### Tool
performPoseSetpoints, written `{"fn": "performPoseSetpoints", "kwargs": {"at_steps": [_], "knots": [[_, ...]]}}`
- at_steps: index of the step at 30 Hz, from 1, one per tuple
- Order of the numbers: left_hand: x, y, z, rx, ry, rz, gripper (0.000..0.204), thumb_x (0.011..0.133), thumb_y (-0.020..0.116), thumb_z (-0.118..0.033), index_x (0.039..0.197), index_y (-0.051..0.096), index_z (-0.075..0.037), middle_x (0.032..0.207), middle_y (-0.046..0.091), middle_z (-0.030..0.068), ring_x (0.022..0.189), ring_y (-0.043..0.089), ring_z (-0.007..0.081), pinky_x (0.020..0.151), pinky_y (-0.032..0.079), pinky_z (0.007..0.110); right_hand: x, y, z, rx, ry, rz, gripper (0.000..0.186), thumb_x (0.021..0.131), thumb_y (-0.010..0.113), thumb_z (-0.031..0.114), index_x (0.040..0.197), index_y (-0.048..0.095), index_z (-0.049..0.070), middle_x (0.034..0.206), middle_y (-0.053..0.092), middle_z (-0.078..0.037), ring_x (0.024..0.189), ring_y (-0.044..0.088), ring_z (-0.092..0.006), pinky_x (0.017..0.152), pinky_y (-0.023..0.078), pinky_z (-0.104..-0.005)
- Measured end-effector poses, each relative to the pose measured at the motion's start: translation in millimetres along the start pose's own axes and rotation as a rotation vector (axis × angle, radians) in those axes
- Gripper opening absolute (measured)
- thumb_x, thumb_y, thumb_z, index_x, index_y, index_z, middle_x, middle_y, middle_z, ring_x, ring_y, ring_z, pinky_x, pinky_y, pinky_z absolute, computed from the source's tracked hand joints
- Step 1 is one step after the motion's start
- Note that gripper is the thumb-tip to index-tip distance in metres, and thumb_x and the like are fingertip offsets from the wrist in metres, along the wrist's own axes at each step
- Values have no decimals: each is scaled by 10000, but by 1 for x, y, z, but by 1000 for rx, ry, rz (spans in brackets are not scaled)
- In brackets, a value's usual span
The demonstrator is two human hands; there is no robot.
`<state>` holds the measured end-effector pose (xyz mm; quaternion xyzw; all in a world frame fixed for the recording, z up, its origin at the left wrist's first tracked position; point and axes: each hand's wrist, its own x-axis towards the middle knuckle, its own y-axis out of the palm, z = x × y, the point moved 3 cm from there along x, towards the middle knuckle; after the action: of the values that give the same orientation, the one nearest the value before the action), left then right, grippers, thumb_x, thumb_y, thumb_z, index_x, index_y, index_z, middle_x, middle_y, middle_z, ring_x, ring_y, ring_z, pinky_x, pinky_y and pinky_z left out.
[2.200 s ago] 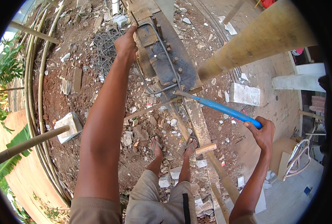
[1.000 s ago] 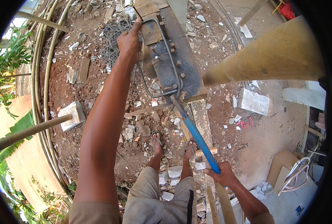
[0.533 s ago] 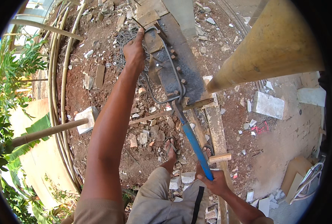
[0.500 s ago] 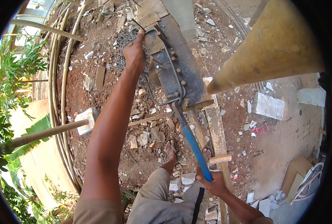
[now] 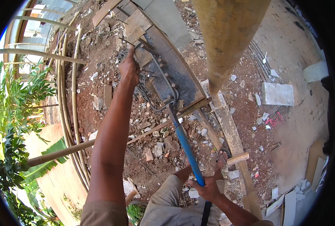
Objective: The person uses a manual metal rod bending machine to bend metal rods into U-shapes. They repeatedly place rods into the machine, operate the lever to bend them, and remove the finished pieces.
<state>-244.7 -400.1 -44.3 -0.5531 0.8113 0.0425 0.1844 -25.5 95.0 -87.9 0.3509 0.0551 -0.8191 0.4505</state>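
Observation:
A bent steel reinforcing bar (image 5: 161, 67) lies along the bending bench (image 5: 182, 75), among several upright steel pegs (image 5: 164, 64). At the bar's far end my left hand (image 5: 129, 71) is closed around it; the fingertips are partly hidden. My right hand (image 5: 206, 188) grips the lower end of a bending lever (image 5: 187, 147) with a blue handle. The lever's dark forked head meets the bar at the bench's near end, where the bar curls round and runs back to the left below the bench.
A thick tan post (image 5: 229, 41) rises at the right of the bench. Timber planks (image 5: 227, 132) run from the bench toward my feet. Rubble, pale blocks (image 5: 277, 93) and tied wire lie on red soil. Bamboo poles (image 5: 64, 94) and leafy plants stand left.
The lever's handle end and my right hand have shifted slightly left. My view has also turned, so the bench and post appear farther left. Both hands keep their hold.

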Motion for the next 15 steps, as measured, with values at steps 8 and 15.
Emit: {"fn": "performPoseSetpoints", "kwargs": {"at_steps": [8, 15], "knots": [[1, -3, 2, 29, 15, 74, 450, 942, 803, -528, 934, 682, -95, 666, 490, -50, 497, 457, 94, 404, 326, 286, 9, 6, -3, 93, 35, -2, 530, 958, 832, 340, 598, 607, 23, 504, 495, 8, 486, 438, -69, 479, 334, -319], [10, -3, 7, 12, 34, 229, 458, 1042, 664, -501, 1168, 669, -60, 922, 741, 81, 698, 741, 150, 451, 517, 267, 48, 74, -13, 273, -129, -104, 518, 951, 836, 254, 584, 537, 43, 511, 446, 17, 496, 398, -67, 475, 315, -335]]}}
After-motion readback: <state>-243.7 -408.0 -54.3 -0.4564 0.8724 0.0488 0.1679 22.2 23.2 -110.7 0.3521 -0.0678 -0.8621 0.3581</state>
